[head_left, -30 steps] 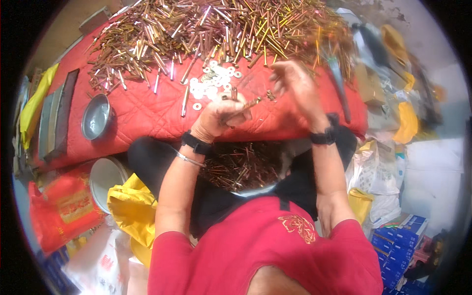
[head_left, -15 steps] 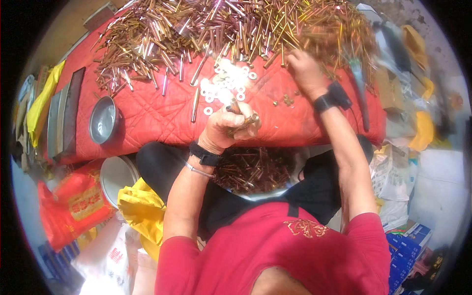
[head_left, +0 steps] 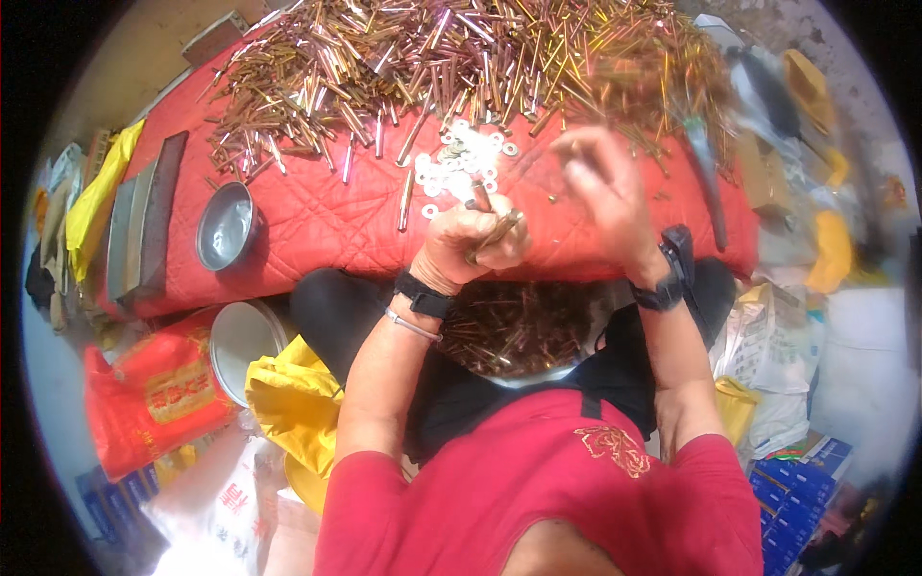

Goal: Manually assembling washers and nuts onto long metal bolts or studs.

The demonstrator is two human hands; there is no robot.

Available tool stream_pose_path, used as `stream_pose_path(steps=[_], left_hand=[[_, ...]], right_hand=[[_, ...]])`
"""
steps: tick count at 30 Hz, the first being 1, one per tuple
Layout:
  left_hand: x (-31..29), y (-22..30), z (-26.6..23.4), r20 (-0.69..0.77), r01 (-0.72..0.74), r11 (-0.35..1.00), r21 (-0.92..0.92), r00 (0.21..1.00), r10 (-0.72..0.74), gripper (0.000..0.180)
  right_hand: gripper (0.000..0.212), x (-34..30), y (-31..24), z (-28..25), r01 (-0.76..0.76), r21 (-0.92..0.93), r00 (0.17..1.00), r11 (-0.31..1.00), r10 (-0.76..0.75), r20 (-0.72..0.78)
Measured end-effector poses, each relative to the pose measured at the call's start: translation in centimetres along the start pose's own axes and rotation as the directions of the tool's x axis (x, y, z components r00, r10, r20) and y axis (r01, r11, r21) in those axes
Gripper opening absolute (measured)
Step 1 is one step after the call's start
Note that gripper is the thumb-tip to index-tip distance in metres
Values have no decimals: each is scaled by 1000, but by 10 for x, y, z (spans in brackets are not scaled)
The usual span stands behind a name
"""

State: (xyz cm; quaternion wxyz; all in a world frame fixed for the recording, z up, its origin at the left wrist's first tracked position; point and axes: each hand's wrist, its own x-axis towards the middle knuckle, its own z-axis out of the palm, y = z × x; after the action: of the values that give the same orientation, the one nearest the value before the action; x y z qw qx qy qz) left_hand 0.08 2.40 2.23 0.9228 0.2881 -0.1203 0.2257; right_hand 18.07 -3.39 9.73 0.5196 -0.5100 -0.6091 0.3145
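Observation:
My left hand (head_left: 473, 238) is closed around a few brass-coloured metal rods (head_left: 503, 227), whose ends stick out between thumb and fingers. It is just above the near edge of the red quilted cloth (head_left: 317, 230). To its right, my right hand (head_left: 610, 187) is raised over the cloth, smeared by motion. A faint streak lies by its fingertips, but I cannot make out whether it is a rod. Beyond my left hand lies a cluster of pale round washers (head_left: 429, 211). A single rod (head_left: 406, 200) rests left of them. Small brass-coloured nuts (head_left: 552, 199) lie near my right hand.
A large heap of metal rods (head_left: 432, 58) covers the cloth's far side. A metal bowl (head_left: 227, 227) stands at the left, near grey bars (head_left: 144, 226). A long thin blue-grey object (head_left: 706, 182) lies at the right. More rods (head_left: 523, 331) fill a container between my legs.
My right hand has drawn back from the heap toward my left hand. The left hand still grips its rods. The whole view has shifted slightly.

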Motion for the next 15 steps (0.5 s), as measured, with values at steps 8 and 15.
stream_pose_path(steps=[8,15], left_hand=[[4,0,13,-340,164,984,74,931,-130,24],[13,-16,24,-469,297,765,572,883,8,20]], right_hand=[[12,-10,-17,0,323,-293,939,900,-266,218],[11,-42,6,-17,41,-357,995,933,-4,102]])
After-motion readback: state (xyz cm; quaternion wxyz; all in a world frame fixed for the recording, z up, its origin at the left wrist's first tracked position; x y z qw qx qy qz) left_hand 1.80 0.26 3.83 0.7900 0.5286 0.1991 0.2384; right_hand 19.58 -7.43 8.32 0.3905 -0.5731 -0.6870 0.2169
